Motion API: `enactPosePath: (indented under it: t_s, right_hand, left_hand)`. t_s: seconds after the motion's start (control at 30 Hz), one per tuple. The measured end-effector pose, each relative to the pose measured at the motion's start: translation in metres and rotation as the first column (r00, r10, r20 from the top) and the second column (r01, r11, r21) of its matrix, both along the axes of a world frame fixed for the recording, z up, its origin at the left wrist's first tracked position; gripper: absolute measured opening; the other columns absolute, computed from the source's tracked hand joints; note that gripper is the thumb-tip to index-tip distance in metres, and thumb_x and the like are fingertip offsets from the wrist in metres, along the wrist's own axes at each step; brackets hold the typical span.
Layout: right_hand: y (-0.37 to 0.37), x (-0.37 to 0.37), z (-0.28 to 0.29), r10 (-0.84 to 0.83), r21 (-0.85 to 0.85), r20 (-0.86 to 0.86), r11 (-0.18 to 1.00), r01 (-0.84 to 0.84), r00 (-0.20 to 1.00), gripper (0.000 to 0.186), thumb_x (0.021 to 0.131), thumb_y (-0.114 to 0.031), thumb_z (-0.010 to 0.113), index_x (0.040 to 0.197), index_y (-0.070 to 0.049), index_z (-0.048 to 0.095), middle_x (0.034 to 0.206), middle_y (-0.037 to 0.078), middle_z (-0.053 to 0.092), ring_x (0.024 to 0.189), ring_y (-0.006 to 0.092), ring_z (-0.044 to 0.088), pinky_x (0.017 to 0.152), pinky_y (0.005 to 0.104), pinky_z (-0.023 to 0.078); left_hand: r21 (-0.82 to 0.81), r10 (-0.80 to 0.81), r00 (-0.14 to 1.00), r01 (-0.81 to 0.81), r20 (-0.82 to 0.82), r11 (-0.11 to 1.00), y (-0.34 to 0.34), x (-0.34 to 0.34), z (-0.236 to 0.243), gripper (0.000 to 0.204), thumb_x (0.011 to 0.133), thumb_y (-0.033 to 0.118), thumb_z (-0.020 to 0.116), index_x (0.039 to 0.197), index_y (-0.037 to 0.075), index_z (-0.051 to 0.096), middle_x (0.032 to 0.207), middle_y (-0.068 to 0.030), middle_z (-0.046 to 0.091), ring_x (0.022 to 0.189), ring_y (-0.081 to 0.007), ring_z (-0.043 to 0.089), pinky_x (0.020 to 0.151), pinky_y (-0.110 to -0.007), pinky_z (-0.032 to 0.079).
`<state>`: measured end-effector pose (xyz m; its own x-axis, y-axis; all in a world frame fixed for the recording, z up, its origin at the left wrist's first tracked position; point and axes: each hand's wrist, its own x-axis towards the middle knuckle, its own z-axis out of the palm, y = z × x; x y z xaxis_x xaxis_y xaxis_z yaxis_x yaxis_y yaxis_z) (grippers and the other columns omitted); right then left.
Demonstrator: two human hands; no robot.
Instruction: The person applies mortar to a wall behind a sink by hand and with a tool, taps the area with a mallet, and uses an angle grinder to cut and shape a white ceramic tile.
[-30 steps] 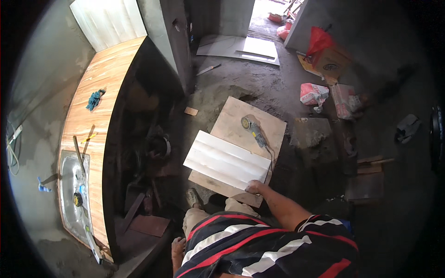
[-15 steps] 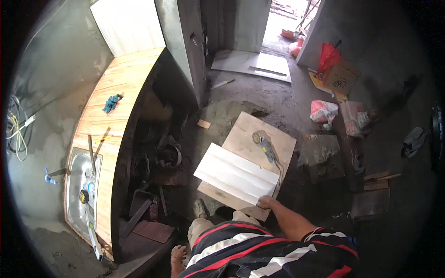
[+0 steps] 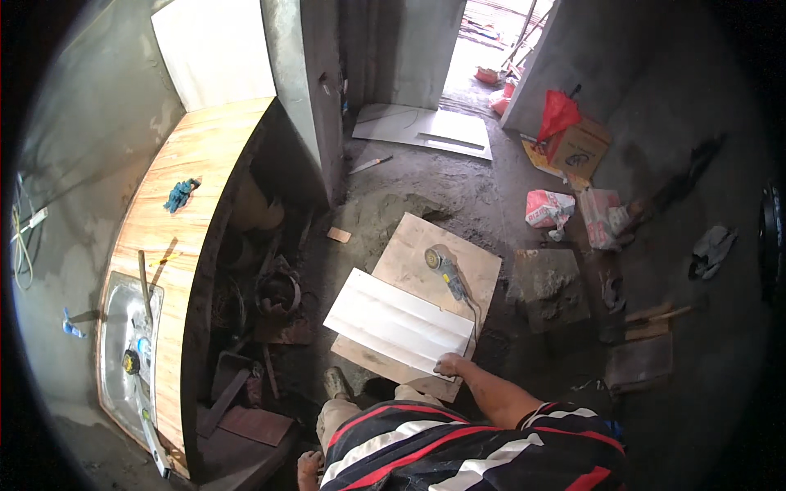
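Observation:
Below me, my right hand grips the lower right corner of a white rectangular panel. The panel lies over the lower part of a larger beige board. An angle grinder with a cord rests on that board, just above the white panel. My left hand hangs at the lower edge beside my striped shirt, away from the panel; its fingers are too hidden to read.
A wood-patterned counter with a steel sink runs along the left. A white slab lies before the doorway. Bags, cardboard and a rubble-covered square sit at right.
The scene sits lower in the frame than a second ago, as my viewpoint shifts. My left hand is lower and more hidden. My right hand stays on the panel's corner.

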<state>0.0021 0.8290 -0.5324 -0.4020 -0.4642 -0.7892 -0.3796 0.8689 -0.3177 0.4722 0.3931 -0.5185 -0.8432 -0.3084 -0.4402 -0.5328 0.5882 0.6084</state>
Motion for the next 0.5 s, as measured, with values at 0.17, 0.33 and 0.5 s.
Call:
enactPosePath:
  t_s: [0.17,0.33,0.5]
  right_hand:
    - [0.006,0.000,-0.034,0.232,-0.040,-0.163,0.970,-0.241,0.959,0.043,0.095,-0.045,0.058,0.098,-0.007,0.078,0.083,0.015,0.076,0.075,0.0278,0.073,0.074,0.0435,0.060]
    - [-0.013,0.002,-0.023,-0.251,0.037,0.216,0.968,0.249,0.943,0.037,0.094,-0.041,0.064,0.089,-0.007,0.077,0.077,0.011,0.073,0.067,0.0203,0.067,0.060,0.0411,0.054]
    - [-0.049,-0.009,-0.030,-0.377,0.327,0.289,0.903,0.280,0.880,0.026,0.094,-0.033,0.067,0.098,-0.008,0.072,0.091,0.007,0.074,0.068,0.0199,0.068,0.055,0.0395,0.051]
  left_hand:
    - [0.260,0.183,0.926,-0.275,0.330,0.926,0.011,0.014,-0.008,0.031,0.094,0.034,0.063,0.109,0.007,0.071,0.100,-0.0098,0.064,0.077,-0.0225,0.068,0.060,-0.037,0.056]
    - [0.358,0.377,0.637,-0.725,0.672,0.588,0.023,-0.003,0.013,0.052,0.095,0.055,0.063,0.123,0.012,0.070,0.117,-0.0100,0.069,0.093,-0.0250,0.068,0.076,-0.045,0.057]
    - [0.402,0.439,0.536,-0.840,0.721,0.364,0.042,-0.015,0.031,0.077,0.085,0.070,0.068,0.129,0.007,0.070,0.117,-0.0060,0.072,0.099,-0.0266,0.068,0.082,-0.045,0.056]
